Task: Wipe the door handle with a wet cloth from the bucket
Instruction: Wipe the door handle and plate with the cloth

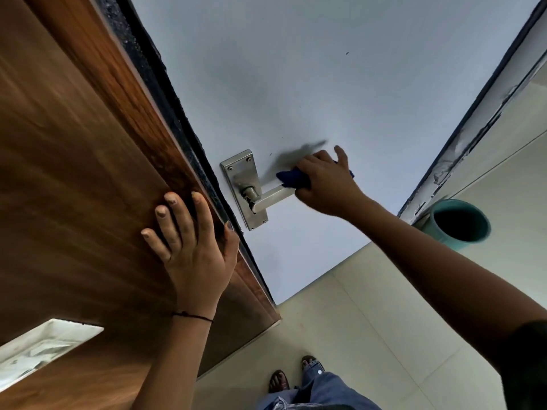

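A steel lever door handle (pixel 270 198) on its backplate (pixel 240 170) sits on a pale grey door (pixel 310 84). My right hand (pixel 324 182) is closed around a dark blue cloth (pixel 291 179) and presses it on the outer end of the lever, which the hand and cloth hide. My left hand (pixel 189 241) lies flat with fingers spread on the brown wooden door frame (pixel 74 173), its thumb at the frame's edge beside the backplate. A teal bucket (pixel 457 223) stands on the floor to the right, past the door's edge.
Cream floor tiles (pixel 340 335) lie below, with my two sandalled feet (pixel 296 374) and jeans at the bottom. A white rectangular thing (pixel 38 350) shows at the lower left by the wooden surface. A wall edge with peeling paint (pixel 461 149) runs up the right.
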The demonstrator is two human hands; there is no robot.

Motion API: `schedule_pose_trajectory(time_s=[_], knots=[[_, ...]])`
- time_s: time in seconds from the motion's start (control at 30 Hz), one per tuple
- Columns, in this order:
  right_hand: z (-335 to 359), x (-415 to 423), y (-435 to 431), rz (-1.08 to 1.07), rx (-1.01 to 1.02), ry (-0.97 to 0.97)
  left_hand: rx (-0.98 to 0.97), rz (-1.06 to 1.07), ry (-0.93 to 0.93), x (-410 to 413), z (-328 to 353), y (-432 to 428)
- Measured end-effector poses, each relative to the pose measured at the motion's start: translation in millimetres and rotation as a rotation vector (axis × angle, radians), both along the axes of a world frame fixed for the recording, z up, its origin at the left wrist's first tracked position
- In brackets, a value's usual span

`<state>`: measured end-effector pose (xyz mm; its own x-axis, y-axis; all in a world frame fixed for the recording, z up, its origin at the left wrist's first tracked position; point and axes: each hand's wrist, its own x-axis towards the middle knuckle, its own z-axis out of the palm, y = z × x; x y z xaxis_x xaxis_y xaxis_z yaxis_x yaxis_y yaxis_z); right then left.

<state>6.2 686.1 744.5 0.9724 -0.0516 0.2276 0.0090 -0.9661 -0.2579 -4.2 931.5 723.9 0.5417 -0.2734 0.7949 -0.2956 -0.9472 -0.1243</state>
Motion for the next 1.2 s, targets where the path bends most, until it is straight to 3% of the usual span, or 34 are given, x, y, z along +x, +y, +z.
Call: schedule_pose_trajectory(time_s=[0.13,0.27,0.47,0.77,1.0,1.2], knots=[[-10,1,-3,-0.114,0.41,0.014,-0.001,0.01,-0.004,0,-1,-1],[-13,-5,9,-0.244,1.232,0.06,-0.007,0.017,-0.001,0,-1,-2],[-27,-8,35,-0.376,2.164,0.004,-0.001,0.025,-0.005,0,-1,-4],[-22,-6,68,-0.244,2.477,-0.102,-0.025,-0.013,0.01,-1,-3,-4],[-25,-4,101,-0.217,2.542,-0.045,-0.027,-0.015,0.008,-1,-3,-2],[-30,-7,105,-0.249,2.472,-0.046,-0.033,-0.011,0.003,-1,-3,-3]])
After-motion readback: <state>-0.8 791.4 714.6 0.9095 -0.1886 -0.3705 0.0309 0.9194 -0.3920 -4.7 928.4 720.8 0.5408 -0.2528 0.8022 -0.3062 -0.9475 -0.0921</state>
